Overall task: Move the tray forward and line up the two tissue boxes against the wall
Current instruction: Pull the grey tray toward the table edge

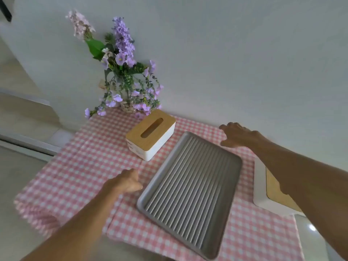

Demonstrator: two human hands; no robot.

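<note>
A grey ribbed tray (pixel 190 191) lies slanted in the middle of the pink checked tablecloth. One white tissue box with a wooden lid (pixel 150 133) stands just left of the tray's far end, near the wall. A second tissue box (pixel 271 187) sits to the tray's right, partly hidden under my right forearm. My left hand (pixel 125 182) hovers at the tray's left edge with fingers loosely curled and nothing in it. Spread open above the tray's far right corner, my right hand (pixel 237 135) holds nothing.
A woven vase of purple flowers (pixel 125 85) stands against the white wall (pixel 244 63) behind the first box. The tablecloth (pixel 79 166) ends at the table's left edge, with floor beyond. A glossy white surface (pixel 308 230) lies at the right front.
</note>
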